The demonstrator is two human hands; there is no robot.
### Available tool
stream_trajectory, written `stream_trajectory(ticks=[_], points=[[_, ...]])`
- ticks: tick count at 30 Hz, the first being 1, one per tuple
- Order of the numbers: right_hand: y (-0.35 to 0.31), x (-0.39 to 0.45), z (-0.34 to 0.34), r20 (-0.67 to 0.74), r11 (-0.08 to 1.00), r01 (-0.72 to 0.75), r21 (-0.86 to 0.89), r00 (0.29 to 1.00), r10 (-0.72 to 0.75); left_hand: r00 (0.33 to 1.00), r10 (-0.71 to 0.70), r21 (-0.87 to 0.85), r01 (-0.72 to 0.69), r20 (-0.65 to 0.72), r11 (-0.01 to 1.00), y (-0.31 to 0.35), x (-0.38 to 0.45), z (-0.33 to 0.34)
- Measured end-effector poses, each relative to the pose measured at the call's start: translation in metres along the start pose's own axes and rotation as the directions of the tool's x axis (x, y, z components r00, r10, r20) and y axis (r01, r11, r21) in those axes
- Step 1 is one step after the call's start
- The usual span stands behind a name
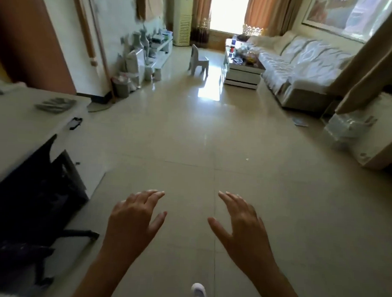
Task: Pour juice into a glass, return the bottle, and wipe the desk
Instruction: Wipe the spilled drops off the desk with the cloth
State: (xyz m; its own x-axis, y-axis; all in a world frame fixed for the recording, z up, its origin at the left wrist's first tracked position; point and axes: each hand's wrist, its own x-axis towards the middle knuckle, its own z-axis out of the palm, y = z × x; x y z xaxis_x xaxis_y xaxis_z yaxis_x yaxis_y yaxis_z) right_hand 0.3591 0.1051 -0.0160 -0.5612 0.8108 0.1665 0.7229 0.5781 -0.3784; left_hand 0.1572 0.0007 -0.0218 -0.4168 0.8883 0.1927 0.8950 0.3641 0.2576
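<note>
My left hand (132,219) and my right hand (241,223) are stretched out in front of me over the tiled floor, palms down, fingers spread and relaxed, holding nothing. A white desk (24,129) stands at the left with a small dark object near its right edge. Far ahead a low coffee table (242,72) carries several bottles and other items, too small to tell apart. No juice bottle, glass or cloth can be made out clearly.
A black office chair (33,209) sits under the desk. A white sofa (304,63) lines the right wall, a small grey chair (199,59) stands mid-room, a bin (121,87) and white cabinets at the left. My white shoe (199,293) shows below.
</note>
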Motion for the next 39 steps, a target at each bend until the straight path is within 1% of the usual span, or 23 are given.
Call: stream_trajectory(ticks=[4, 8, 14, 19, 24, 28, 32, 35, 39], points=[[-0.011, 0.081, 0.023, 0.044, 0.988, 0.151, 0.027, 0.987, -0.152, 0.989, -0.139, 0.015, 0.14, -0.05, 0.99, -0.028, 0.042, 0.006], [-0.021, 0.162, 0.043, 0.097, 0.952, 0.3, 0.053, 0.948, -0.304, 0.959, -0.267, 0.024, 0.27, -0.091, 0.963, -0.051, 0.093, 0.01], [-0.053, 0.27, 0.068, 0.173, 0.858, 0.506, 0.088, 0.841, -0.513, 0.894, -0.415, 0.014, 0.423, -0.17, 0.906, -0.087, 0.152, 0.006], [-0.103, 0.344, 0.103, 0.219, 0.776, 0.61, 0.159, 0.745, -0.631, 0.816, -0.537, 0.023, 0.554, -0.214, 0.832, -0.14, 0.181, 0.003], [-0.165, 0.411, 0.15, 0.244, 0.699, 0.685, 0.207, 0.655, -0.715, 0.732, -0.633, 0.026, 0.659, -0.251, 0.752, -0.209, 0.212, 0.003], [-0.221, 0.459, 0.182, 0.273, 0.658, 0.722, 0.216, 0.602, -0.75, 0.686, -0.684, 0.01, 0.708, -0.248, 0.706, -0.272, 0.242, -0.002], [-0.275, 0.506, 0.21, 0.297, 0.614, 0.761, 0.209, 0.548, -0.782, 0.669, -0.703, 0.029, 0.729, -0.243, 0.684, -0.331, 0.268, -0.008], [-0.316, 0.536, 0.234, 0.316, 0.587, 0.776, 0.229, 0.512, -0.799, 0.636, -0.733, 0.034, 0.76, -0.24, 0.649, -0.372, 0.281, -0.013], [-0.373, 0.568, 0.278, 0.371, 0.531, 0.808, 0.254, 0.426, -0.825, 0.576, -0.779, 0.02, 0.807, -0.247, 0.59, -0.425, 0.292, -0.011]])
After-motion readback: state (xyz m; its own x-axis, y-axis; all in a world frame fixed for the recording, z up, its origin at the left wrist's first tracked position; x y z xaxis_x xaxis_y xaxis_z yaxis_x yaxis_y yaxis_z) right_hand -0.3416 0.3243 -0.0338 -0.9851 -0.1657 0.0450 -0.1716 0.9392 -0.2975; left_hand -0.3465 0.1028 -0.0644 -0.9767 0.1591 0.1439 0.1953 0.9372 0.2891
